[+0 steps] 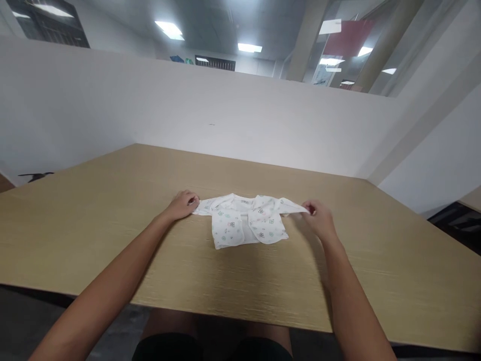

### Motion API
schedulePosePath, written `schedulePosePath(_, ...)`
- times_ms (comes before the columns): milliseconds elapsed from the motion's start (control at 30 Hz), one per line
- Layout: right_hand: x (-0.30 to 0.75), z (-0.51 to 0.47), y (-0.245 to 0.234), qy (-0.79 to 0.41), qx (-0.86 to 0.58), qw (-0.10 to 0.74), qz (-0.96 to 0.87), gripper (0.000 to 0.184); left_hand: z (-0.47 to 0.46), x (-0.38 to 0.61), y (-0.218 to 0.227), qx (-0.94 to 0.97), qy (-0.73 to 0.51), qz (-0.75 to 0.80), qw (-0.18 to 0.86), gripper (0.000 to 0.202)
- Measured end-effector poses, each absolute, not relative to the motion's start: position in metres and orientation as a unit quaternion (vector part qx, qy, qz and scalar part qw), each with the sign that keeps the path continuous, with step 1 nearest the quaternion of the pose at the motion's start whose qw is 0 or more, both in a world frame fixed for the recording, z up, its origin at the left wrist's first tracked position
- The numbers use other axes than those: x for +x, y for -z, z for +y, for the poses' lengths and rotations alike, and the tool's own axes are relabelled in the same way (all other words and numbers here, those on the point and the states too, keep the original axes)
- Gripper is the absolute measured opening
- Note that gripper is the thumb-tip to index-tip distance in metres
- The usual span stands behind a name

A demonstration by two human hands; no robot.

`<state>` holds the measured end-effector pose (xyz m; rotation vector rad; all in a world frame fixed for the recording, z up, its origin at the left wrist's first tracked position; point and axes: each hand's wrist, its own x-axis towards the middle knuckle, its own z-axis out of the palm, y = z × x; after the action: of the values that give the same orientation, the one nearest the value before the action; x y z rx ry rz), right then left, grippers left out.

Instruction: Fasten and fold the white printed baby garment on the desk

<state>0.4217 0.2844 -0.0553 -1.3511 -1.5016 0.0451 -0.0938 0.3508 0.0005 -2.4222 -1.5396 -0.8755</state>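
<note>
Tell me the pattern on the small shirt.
White shirt with small pale green prints, head view.

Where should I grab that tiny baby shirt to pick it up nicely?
Probably by the two sleeve ends, one from each side. The baby shirt lies flat on the wooden table with sleeves stretched straight outward, so their tips are easiest to pinch. The left hand and right hand already hold them that way.
</note>
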Motion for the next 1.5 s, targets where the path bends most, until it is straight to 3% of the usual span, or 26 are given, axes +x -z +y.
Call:
schedulePosePath(67,0.434,0.279,0.051,0.038,-0.578,0.527,-0.622,0.026,0.351,-0.094,0.002,-0.794,0.299,-0.522,0.092,0.038)
schedulePosePath(167,0.454,0.271,0.051,-0.034,-0.587,0.439,-0.679,0.033,0.35,-0.093,0.001,-0.759,0.324,-0.553,0.117,0.035)
schedulePosePath(267,0.465,0.275,0.058,-0.062,-0.614,0.448,-0.647,0.034,0.349,-0.097,-0.003,-0.702,0.343,-0.611,0.127,0.035)
schedulePosePath(467,0.45,0.313,0.086,-0.054,-0.709,0.482,-0.511,0.047,0.341,-0.117,-0.018,-0.638,0.251,-0.724,0.072,0.07)
schedulePosePath(533,0.443,0.323,0.093,-0.051,-0.724,0.48,-0.492,0.054,0.34,-0.121,-0.022,-0.648,0.212,-0.73,0.041,0.072)
schedulePosePath(633,0.436,0.334,0.099,-0.059,-0.729,0.485,-0.48,0.055,0.339,-0.119,-0.024,-0.658,0.269,-0.703,-0.021,0.058)
schedulePosePath(733,0.433,0.34,0.1,-0.075,-0.717,0.499,-0.48,0.034,0.341,-0.11,-0.022,-0.626,0.449,-0.612,-0.181,0.047)
schedulePosePath(833,0.432,0.344,0.101,-0.083,-0.682,0.538,-0.489,0.024,0.343,-0.102,-0.022,-0.575,0.545,-0.541,-0.283,0.049)
schedulePosePath(1167,0.454,0.356,0.103,-0.14,-0.545,0.737,-0.374,0.062,0.345,-0.109,-0.03,-0.488,0.678,-0.445,-0.322,0.029)
schedulePosePath(1367,0.466,0.357,0.103,-0.2,-0.528,0.759,-0.324,0.059,0.353,-0.112,-0.029,-0.466,0.66,-0.464,-0.364,0.016)
schedulePosePath(1433,0.461,0.355,0.101,-0.206,-0.541,0.751,-0.317,0.063,0.358,-0.114,-0.027,-0.467,0.651,-0.49,-0.344,0.009)
schedulePosePath(1500,0.453,0.347,0.093,-0.167,-0.562,0.742,-0.325,0.069,0.362,-0.115,-0.024,-0.465,0.653,-0.518,-0.297,0.015)
